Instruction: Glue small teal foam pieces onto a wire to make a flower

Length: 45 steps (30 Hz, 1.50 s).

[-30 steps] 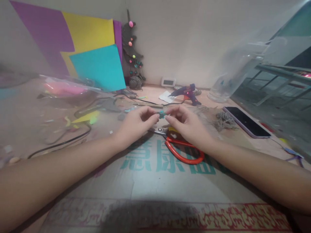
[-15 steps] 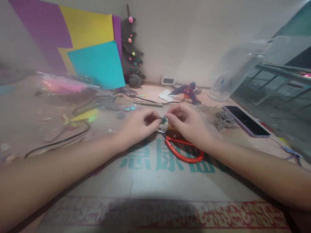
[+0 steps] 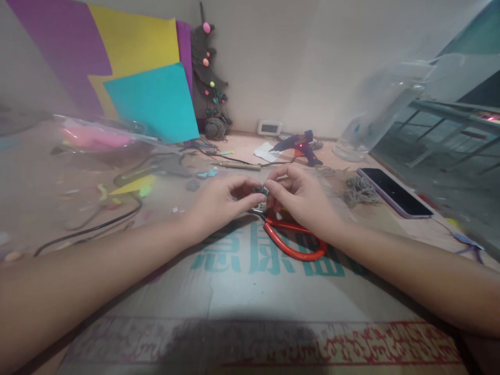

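In front of me a small dark teal piece point(image 3: 264, 191), perhaps flower-shaped, is held between both hands and largely covered by fingertips. My left hand point(image 3: 228, 202) pinches it from the left, thumb below and index finger above. From the other side my right hand point(image 3: 300, 195) has its thumb and index finger pressed together at the piece's edge, its other fingers curled. Red-handled scissors point(image 3: 299, 255) lie beneath the hands, with their blades mostly hidden behind my left hand.
A glue gun point(image 3: 300, 145) with a lit red light rests behind the hands, beside a wooden stick point(image 3: 236, 166). Grey yarn point(image 3: 361, 190) and a phone point(image 3: 396, 192) lie rightward. A clear jug point(image 3: 385, 120) stands behind. At left are scraps, a black cable point(image 3: 94, 227) and a turquoise sheet point(image 3: 156, 104).
My left thumb has slid slightly right and my fingertips have closed in, so less of the teal piece shows. The view has shifted a little; the scissors remain in place.
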Available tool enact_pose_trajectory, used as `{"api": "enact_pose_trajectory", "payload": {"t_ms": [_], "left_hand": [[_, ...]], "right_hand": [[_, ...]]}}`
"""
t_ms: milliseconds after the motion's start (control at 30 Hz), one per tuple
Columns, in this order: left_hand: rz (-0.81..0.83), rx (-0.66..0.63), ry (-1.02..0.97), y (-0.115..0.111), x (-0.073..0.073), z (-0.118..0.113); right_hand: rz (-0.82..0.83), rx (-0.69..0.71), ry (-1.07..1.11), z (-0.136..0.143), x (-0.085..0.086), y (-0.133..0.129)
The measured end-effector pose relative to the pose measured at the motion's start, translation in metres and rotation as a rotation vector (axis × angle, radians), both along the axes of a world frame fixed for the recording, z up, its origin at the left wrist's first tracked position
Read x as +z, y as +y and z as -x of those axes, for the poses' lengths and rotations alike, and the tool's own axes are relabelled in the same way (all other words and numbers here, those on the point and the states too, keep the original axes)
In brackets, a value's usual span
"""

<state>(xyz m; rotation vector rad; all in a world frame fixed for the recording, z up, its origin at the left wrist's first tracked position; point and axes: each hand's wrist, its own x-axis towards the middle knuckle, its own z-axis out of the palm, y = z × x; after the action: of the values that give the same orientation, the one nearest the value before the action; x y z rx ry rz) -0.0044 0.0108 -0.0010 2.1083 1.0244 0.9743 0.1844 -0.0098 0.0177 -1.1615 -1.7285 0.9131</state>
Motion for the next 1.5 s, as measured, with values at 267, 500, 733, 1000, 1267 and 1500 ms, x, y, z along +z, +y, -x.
{"api": "enact_pose_trajectory", "payload": {"t_ms": [267,500,733,1000,1267,1500], "left_hand": [[-0.114,0.028,0.062,-0.0021,0.001,0.0001],[-0.145,0.011,0.074,-0.0015,0.0009,0.0016],[-0.167,0.011,0.105,-0.0022,0.0008,-0.0007],[-0.239,0.003,0.119,-0.0009,0.0006,-0.0006],[-0.132,0.007,0.086,-0.0002,0.002,0.0014],[-0.106,0.034,0.059,-0.0023,0.0054,0.0004]], "right_hand": [[-0.014,0.003,-0.005,0.0017,0.0005,-0.0005],[-0.014,0.002,-0.015,0.0013,0.0018,-0.0007],[-0.035,0.008,-0.023,0.0004,-0.0004,0.0],[-0.063,0.005,-0.058,0.0001,-0.0012,-0.0009],[-0.072,0.01,-0.053,-0.0007,-0.0011,-0.0012],[-0.054,0.036,-0.041,-0.0009,-0.0024,-0.001]]}}
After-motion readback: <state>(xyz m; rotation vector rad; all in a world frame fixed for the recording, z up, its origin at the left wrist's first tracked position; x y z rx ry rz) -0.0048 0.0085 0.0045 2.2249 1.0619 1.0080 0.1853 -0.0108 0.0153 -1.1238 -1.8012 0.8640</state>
